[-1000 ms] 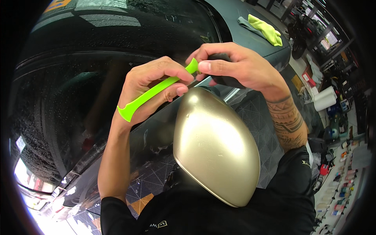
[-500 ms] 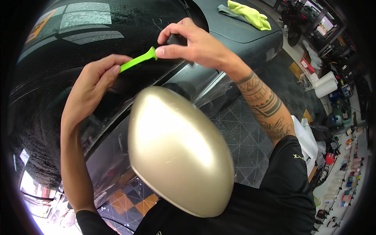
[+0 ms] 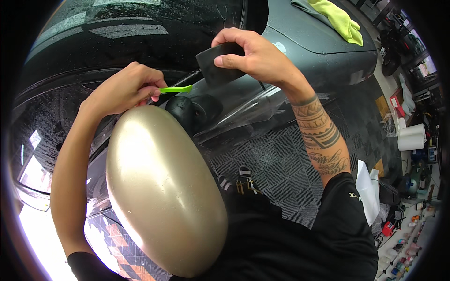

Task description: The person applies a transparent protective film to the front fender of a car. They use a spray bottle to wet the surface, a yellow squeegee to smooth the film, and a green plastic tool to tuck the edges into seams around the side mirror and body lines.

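My left hand (image 3: 138,86) pinches a slim bright green plastic trim tool (image 3: 176,89) by one end, its other end pointing right above the black base of the side mirror. My right hand (image 3: 251,55) grips a flat black squeegee card (image 3: 216,70) between thumb and curled fingers, held over the top of the car door by the windscreen corner. Between my arms bulges the champagne-coloured side mirror cover (image 3: 164,187), close under my left hand. Behind both hands lies the wet dark side window (image 3: 93,51).
A yellow-green cloth (image 3: 340,21) lies with a grey one on the dark bonnet (image 3: 304,42). Loose clear film hangs along the car's side. My feet (image 3: 244,172) stand on grey tiled flooring (image 3: 281,164). At right are a paper roll (image 3: 411,137) and shelves of small bottles.
My hands have moved apart; the green tool has dropped lower and turned level. The black card now shows broadly in my right hand. The view has shifted, with the mirror further left.
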Demonstrator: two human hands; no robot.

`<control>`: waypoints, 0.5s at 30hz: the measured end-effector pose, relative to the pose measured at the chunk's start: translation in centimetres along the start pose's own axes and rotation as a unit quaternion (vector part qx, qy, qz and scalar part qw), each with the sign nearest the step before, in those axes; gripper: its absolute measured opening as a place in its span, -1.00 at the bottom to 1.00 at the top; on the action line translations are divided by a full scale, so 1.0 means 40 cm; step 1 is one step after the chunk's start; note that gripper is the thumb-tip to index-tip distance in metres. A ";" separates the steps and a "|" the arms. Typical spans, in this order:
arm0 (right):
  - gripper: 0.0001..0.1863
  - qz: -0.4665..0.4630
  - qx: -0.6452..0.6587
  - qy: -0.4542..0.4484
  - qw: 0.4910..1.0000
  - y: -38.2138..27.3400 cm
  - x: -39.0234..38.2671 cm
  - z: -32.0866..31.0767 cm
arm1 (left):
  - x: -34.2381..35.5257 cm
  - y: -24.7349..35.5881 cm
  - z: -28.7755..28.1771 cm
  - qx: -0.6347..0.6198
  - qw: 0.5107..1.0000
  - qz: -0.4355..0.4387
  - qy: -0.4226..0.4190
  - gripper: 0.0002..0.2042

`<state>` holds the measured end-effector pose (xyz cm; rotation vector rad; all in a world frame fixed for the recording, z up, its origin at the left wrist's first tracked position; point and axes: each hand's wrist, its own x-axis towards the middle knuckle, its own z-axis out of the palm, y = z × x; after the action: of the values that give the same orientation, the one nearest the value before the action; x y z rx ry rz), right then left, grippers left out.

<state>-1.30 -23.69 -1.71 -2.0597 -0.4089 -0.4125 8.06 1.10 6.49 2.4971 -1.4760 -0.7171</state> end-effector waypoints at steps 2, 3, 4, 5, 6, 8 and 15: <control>-0.74 0.023 -0.008 0.017 1.000 0.007 -0.008 -0.017 | 0.025 0.003 0.007 0.002 1.000 0.006 0.001 -0.94; -0.73 0.039 0.006 0.015 0.999 0.014 -0.013 -0.023 | 0.036 0.006 0.006 0.003 1.000 0.007 0.003 -0.94; -0.73 0.055 0.028 0.018 0.998 0.008 -0.023 -0.025 | 0.040 0.014 0.001 0.038 0.999 0.012 -0.013 -0.95; -0.73 0.049 0.018 0.032 0.998 0.015 -0.035 -0.039 | 0.055 0.021 -0.005 0.064 0.997 0.030 -0.008 -0.94; -0.74 0.042 0.020 0.038 0.998 0.028 -0.047 -0.043 | 0.057 0.023 0.000 0.085 0.996 0.036 -0.006 -0.92; -0.71 0.047 0.045 0.033 0.997 0.030 -0.065 -0.063 | 0.050 0.009 0.021 0.126 0.988 0.083 0.040 -0.91; -0.77 0.043 0.143 -0.054 0.987 0.033 -0.066 -0.089 | 0.004 0.015 0.002 0.148 0.989 -0.027 -0.002 -0.93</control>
<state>-3.51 -27.75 -2.17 -1.8155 -0.4170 -0.1787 7.62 0.66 6.57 2.7602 -1.6295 -0.5461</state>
